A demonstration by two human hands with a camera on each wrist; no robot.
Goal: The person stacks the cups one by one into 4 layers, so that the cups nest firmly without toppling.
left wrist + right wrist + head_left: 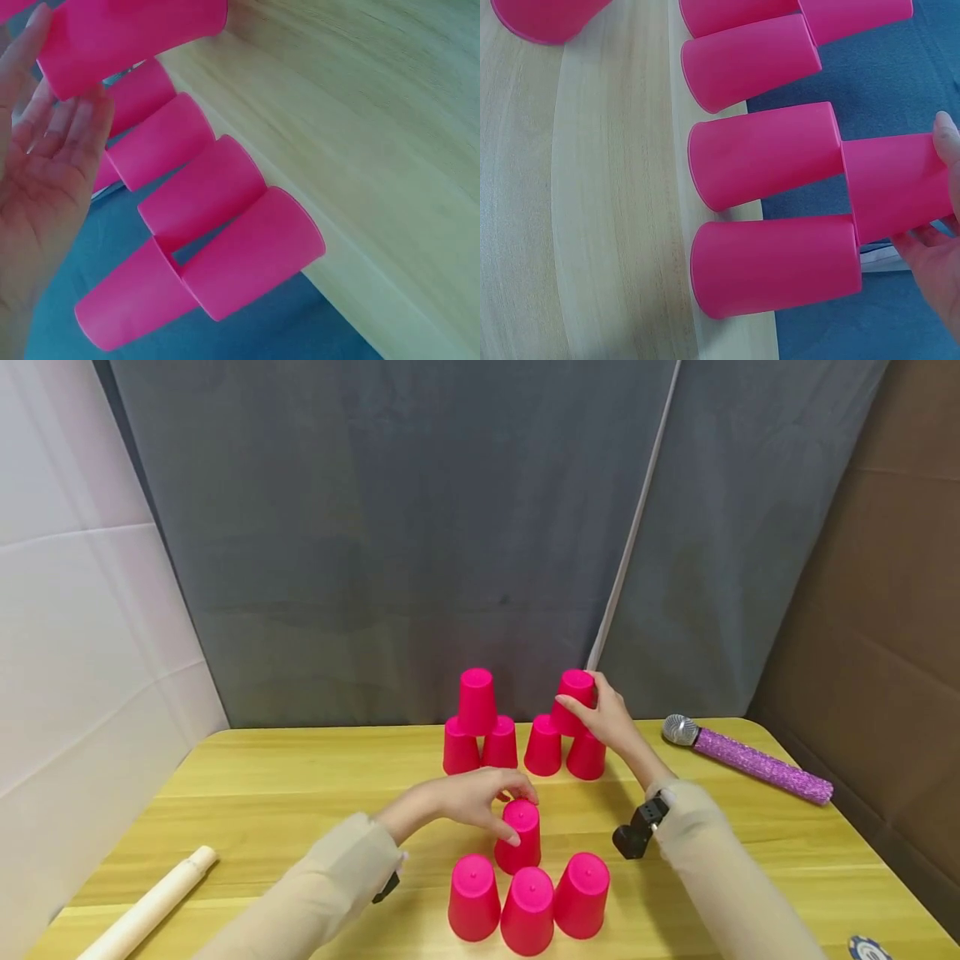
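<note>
Several pink cups stand upside down on the yellow wooden table (300, 793). At the back are two small pyramids. The left pyramid (477, 727) stands untouched. My right hand (583, 692) grips the top cup (573, 687) of the right pyramid, which rests on two base cups (543, 747). In the right wrist view the fingers (937, 255) curl round that top cup (896, 187). Near me three cups (529, 910) stand in a row. Just behind them my left hand (517, 817) holds a single cup (520, 847) by its top; the left wrist view shows my fingers (67, 135) against this cup (127, 37).
A microphone with a purple glitter handle (750, 760) lies at the table's right back. A cream roll (150, 906) lies at the front left. A round chip (866, 948) sits at the front right corner. A grey curtain hangs behind the table.
</note>
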